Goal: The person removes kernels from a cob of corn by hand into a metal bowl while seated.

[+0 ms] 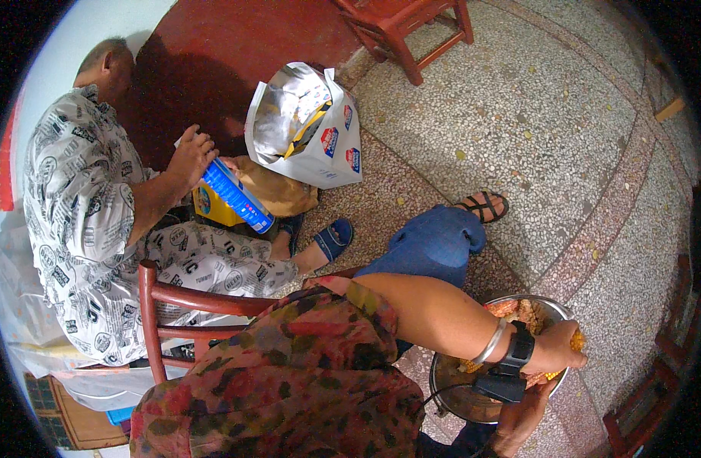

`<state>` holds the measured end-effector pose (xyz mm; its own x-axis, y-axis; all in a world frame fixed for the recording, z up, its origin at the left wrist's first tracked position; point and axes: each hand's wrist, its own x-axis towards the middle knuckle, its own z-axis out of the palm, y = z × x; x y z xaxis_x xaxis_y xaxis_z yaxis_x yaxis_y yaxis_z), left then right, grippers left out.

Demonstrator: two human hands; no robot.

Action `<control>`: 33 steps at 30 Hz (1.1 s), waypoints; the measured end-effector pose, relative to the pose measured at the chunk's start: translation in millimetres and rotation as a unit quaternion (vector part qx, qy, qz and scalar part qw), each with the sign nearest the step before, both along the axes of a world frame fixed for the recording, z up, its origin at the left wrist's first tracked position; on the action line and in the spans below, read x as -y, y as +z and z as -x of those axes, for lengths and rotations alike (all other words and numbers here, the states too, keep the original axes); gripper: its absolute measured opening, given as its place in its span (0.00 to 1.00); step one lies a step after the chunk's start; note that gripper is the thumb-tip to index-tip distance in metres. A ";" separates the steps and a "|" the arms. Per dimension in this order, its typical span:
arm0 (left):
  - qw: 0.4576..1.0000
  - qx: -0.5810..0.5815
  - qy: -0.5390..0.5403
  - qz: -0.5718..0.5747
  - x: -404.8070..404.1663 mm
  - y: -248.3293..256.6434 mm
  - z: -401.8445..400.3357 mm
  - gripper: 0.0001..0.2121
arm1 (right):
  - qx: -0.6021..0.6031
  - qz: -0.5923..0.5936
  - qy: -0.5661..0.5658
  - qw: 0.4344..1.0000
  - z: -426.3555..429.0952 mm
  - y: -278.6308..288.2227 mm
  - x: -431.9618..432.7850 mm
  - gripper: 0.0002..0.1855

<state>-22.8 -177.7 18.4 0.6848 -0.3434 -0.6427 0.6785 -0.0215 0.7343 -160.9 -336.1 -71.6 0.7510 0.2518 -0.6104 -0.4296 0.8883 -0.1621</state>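
My left hand (556,346), with a bangle and a black wrist strap, is closed around a yellow corn cob (577,341) over a round metal pot (436,378). Below it, my right hand (522,415) is at the pot's near rim, its fingertips close to another piece of corn (552,375); whether it grips that piece is hidden. Several cobs and kernels (528,312) lie in the pot, partly covered by my left forearm. A black device (499,387) with a cable hangs at my left wrist.
A person (81,172) sits on the left, tilting a blue canister (238,194). Near them stand an open white bag with a silvery lining (342,154), a brown bag (281,186) and a yellow container (216,206). A red wooden stool (396,23) stands at the top; a chair back (213,297) is behind me.
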 end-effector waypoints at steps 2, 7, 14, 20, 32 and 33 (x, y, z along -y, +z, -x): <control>1.000 0.003 -0.007 0.002 2.5 -1.2 -0.8 0.25 | 0.007 0.014 0.007 1.000 -9.5 23.7 -16.3 0.31; 0.998 0.049 -0.018 -0.022 6.1 -9.0 3.9 0.24 | 0.030 0.088 0.098 0.991 -20.8 55.8 -33.2 0.31; 0.999 0.038 -0.009 -0.022 4.2 -7.0 2.0 0.25 | -0.002 0.166 0.077 0.983 -6.6 35.3 -18.6 0.31; 1.000 -0.001 -0.018 -0.001 -2.1 4.8 -1.9 0.26 | 0.002 0.179 0.081 0.980 -11.5 48.2 -28.4 0.31; 1.000 -0.016 -0.014 0.015 -8.2 10.1 -4.7 0.26 | -0.087 0.139 0.050 0.985 -23.4 68.0 -46.6 0.33; 1.000 -0.015 -0.018 0.008 -9.2 12.1 -5.4 0.25 | -0.089 0.145 0.050 0.984 -23.8 67.8 -46.1 0.33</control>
<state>-17.4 -168.5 30.6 0.6525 -0.3769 -0.6574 0.6993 -0.0348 0.7140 -137.1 -290.0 -3.7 0.6059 0.1135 -0.7874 -0.5566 0.7677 -0.3176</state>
